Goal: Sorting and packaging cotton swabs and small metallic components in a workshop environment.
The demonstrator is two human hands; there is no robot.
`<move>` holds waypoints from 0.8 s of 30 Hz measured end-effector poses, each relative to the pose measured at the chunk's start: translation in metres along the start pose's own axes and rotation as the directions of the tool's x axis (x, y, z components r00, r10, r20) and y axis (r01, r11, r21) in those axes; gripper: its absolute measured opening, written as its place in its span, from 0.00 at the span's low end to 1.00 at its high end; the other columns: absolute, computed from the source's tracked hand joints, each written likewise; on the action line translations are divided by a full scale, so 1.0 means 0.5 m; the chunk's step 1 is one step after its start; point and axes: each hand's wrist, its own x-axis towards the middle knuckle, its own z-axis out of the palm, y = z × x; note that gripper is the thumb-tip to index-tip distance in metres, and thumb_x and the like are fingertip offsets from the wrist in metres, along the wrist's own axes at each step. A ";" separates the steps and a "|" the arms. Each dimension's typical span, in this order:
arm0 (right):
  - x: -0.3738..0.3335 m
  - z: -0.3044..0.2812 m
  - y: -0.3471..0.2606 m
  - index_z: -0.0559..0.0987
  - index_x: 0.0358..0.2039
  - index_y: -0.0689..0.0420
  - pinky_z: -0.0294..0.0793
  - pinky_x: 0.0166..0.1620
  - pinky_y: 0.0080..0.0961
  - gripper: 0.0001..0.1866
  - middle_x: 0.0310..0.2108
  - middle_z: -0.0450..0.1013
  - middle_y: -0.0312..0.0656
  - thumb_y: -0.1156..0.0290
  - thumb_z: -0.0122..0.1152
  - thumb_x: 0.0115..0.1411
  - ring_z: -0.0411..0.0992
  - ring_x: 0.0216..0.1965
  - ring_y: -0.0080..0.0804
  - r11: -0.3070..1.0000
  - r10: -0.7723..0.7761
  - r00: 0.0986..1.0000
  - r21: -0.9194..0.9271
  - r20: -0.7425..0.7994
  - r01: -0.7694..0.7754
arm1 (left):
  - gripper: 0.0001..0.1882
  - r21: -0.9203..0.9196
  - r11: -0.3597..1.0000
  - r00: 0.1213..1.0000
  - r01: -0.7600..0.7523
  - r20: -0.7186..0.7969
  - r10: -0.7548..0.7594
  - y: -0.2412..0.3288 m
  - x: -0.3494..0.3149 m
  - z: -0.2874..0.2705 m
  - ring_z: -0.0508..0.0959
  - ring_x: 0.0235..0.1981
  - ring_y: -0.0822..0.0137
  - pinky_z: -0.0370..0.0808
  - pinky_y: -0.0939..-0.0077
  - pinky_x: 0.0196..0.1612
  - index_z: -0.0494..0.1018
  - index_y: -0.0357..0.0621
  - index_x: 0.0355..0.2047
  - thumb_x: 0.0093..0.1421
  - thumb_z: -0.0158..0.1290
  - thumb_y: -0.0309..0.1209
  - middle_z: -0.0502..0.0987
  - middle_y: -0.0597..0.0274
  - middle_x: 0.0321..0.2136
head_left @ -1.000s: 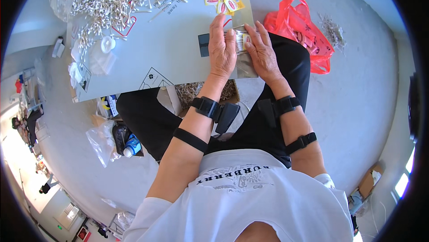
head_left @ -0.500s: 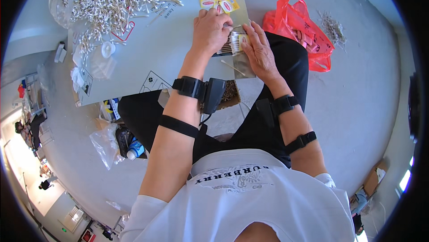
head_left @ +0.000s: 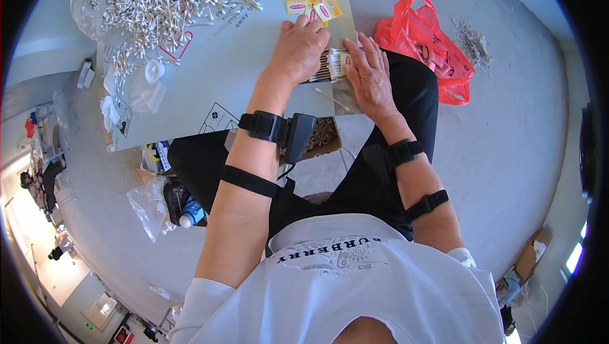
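Observation:
A row of cotton swabs lies side by side near the table's right corner, with a small yellow-and-white card at its right end. My left hand rests beside the row's left end, its fingers curled in; whatever they hold is hidden beneath them. My right hand lies nearly flat with fingers stretched out, its fingertips beside the card and the row's right end. One loose cotton swab lies just nearer me. Several yellow-and-white cards are spread beyond my left hand.
A large heap of cotton swabs covers the table's far left, beside a small round white container. Right of the table, a red plastic bag stands on the floor near a white scattered pile. Below the table edge is a cardboard box.
My left hand has drawn slightly left and toward me, away from the right hand. The right hand's fingers have shifted a little; the row of swabs shows more plainly between the hands.

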 end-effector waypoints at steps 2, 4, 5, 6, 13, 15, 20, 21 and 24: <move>0.000 0.000 -0.004 0.68 0.62 0.45 0.43 0.67 0.51 0.23 0.65 0.56 0.49 0.59 0.49 0.67 0.49 0.69 0.47 1.000 0.007 1.000 -0.027 0.017 -0.007 | 0.06 0.017 1.000 1.000 -0.003 -0.009 0.004 0.003 0.003 0.005 0.70 0.49 0.59 0.64 0.62 0.48 0.75 0.44 0.29 0.50 0.52 0.21 0.76 0.63 0.37; -0.001 -0.004 -0.008 0.68 0.62 0.44 0.42 0.67 0.53 0.23 0.65 0.56 0.48 0.59 0.49 0.67 0.49 0.69 0.46 0.998 0.012 1.000 -0.054 0.028 -0.010 | 0.06 0.033 0.999 1.000 -0.008 -0.015 0.009 0.009 0.007 0.007 0.69 0.50 0.59 0.63 0.62 0.48 0.75 0.44 0.29 0.49 0.53 0.22 0.76 0.62 0.37; -0.001 -0.005 -0.009 0.68 0.62 0.42 0.42 0.67 0.54 0.23 0.65 0.56 0.47 0.58 0.49 0.67 0.48 0.69 0.45 0.997 0.017 0.999 -0.081 0.038 -0.014 | 0.06 0.040 0.999 1.000 -0.009 -0.009 0.009 0.011 0.009 0.007 0.69 0.51 0.58 0.64 0.62 0.48 0.75 0.43 0.29 0.49 0.53 0.22 0.76 0.62 0.37; 0.000 -0.006 -0.010 0.68 0.62 0.42 0.42 0.67 0.54 0.23 0.65 0.56 0.47 0.58 0.49 0.67 0.48 0.69 0.45 0.997 0.016 0.999 -0.080 0.039 -0.013 | 0.05 0.048 0.999 1.000 -0.009 -0.002 0.009 0.012 0.010 0.006 0.69 0.51 0.58 0.64 0.62 0.48 0.75 0.43 0.29 0.49 0.53 0.23 0.76 0.61 0.38; -0.001 -0.021 -0.014 0.66 0.63 0.44 0.39 0.67 0.55 0.29 0.65 0.57 0.45 0.55 0.55 0.63 0.47 0.70 0.45 0.992 -0.001 0.998 -0.127 0.059 0.008 | 0.09 -0.279 0.956 0.983 0.091 -0.129 -0.132 0.009 -0.021 0.023 0.68 0.51 0.55 0.64 0.59 0.53 0.74 0.42 0.33 0.51 0.52 0.21 0.75 0.58 0.37; 0.002 -0.034 -0.013 0.66 0.63 0.45 0.39 0.67 0.55 0.32 0.65 0.57 0.44 0.55 0.59 0.59 0.46 0.70 0.46 0.995 -0.008 0.997 -0.094 0.079 0.016 | 0.12 -0.452 0.891 0.905 0.039 -0.363 -0.224 0.009 -0.060 0.029 0.67 0.52 0.54 0.63 0.58 0.55 0.75 0.44 0.35 0.48 0.54 0.21 0.74 0.60 0.40; 0.006 -0.077 0.002 0.70 0.59 0.48 0.42 0.69 0.51 0.39 0.66 0.57 0.42 0.70 0.72 0.43 0.46 0.70 0.46 0.999 -0.033 0.997 0.026 0.071 0.031 | 0.13 -0.368 0.928 0.927 0.058 -0.325 -0.187 0.070 -0.141 -0.015 0.67 0.51 0.55 0.62 0.58 0.54 0.75 0.46 0.34 0.45 0.58 0.22 0.71 0.65 0.43; 0.008 -0.080 0.001 0.71 0.58 0.48 0.42 0.69 0.50 0.39 0.66 0.57 0.41 0.73 0.72 0.42 0.46 0.70 0.46 0.998 -0.039 0.998 0.055 0.058 0.036 | 0.13 -0.306 0.952 0.965 0.012 -0.244 -0.091 0.076 -0.153 -0.022 0.67 0.51 0.56 0.62 0.57 0.52 0.75 0.46 0.33 0.44 0.59 0.23 0.70 0.67 0.43; 0.006 -0.073 0.005 0.72 0.57 0.48 0.43 0.70 0.48 0.41 0.65 0.58 0.40 0.77 0.74 0.38 0.47 0.70 0.46 0.986 -0.015 1.000 0.169 -0.003 0.015 | 0.12 -0.270 0.963 0.978 -0.011 -0.203 -0.046 0.093 -0.155 -0.003 0.68 0.49 0.57 0.64 0.60 0.52 0.75 0.47 0.31 0.43 0.62 0.26 0.71 0.65 0.40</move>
